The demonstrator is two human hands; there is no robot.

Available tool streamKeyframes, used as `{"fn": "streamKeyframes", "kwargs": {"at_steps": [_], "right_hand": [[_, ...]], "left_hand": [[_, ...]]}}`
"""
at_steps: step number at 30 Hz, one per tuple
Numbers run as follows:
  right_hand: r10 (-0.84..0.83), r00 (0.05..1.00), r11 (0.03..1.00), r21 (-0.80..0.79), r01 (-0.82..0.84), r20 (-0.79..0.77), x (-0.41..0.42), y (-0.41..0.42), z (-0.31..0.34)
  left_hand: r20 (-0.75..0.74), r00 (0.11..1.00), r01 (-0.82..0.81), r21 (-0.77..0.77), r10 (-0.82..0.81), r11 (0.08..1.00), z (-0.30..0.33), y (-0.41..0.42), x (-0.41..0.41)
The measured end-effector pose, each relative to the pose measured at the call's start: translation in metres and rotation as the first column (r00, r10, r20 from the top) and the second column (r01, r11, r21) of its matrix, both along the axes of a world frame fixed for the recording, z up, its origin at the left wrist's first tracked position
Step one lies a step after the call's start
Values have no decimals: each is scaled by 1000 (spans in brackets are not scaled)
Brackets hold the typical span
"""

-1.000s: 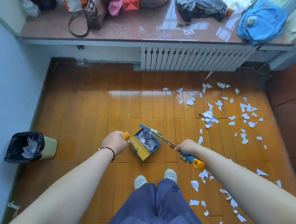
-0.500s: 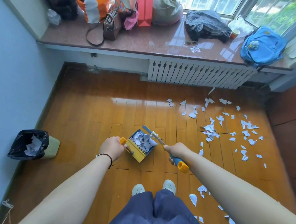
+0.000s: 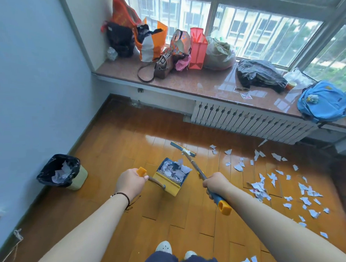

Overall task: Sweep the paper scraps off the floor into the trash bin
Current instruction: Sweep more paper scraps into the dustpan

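Note:
My left hand [image 3: 130,183] grips the yellow-tipped handle of a blue and yellow dustpan [image 3: 172,176], which is lifted and filled with white paper scraps. My right hand [image 3: 216,183] grips the blue and yellow handle of a long broom [image 3: 183,149] whose blue head points away over the floor. Several paper scraps [image 3: 258,188] lie scattered on the wooden floor to the right. The trash bin [image 3: 61,172], lined with a black bag and holding some paper, stands by the left wall.
A stone window ledge [image 3: 196,85] runs along the back with several bags, a brown handbag [image 3: 163,67] and a blue backpack [image 3: 324,102]. A white radiator [image 3: 246,120] sits below it. My feet in white shoes [image 3: 164,246] are at the bottom.
The view has tilted up and the window has come into sight. Both hands have risen with dustpan and broom; the broom head has swung away from the dustpan.

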State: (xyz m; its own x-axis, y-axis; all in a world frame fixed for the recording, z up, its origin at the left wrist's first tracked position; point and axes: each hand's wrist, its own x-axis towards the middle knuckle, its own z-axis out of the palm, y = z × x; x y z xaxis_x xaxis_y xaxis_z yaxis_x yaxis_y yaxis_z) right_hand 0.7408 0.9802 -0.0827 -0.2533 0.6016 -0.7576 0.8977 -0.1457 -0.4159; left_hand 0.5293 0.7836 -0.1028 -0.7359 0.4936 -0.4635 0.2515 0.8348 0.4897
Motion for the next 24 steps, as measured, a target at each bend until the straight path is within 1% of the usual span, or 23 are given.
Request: {"fn": "streamKeyframes", "kwargs": {"at_steps": [3,8,14,21,24], "right_hand": [[69,998,997,46,-68,-6,-12,-2,9],[168,986,982,97,-165,-18,-28,-5,14],[182,983,980,92,-177,-38,-25,-12,12],[191,982,977,94,-191,1,-9,-10,-5],[190,982,979,70,-189,-2,-12,-6,-8]], "left_hand": [[10,995,-101,61,100,993,12,-19,6],[-1,983,-182,123,183,976,30,-44,22],[-42,975,-211,119,217,970,31,-70,40],[-13,958,-283,129,287,950,15,-100,64],[-14,951,-304,148,309,941,10,-114,71]]}}
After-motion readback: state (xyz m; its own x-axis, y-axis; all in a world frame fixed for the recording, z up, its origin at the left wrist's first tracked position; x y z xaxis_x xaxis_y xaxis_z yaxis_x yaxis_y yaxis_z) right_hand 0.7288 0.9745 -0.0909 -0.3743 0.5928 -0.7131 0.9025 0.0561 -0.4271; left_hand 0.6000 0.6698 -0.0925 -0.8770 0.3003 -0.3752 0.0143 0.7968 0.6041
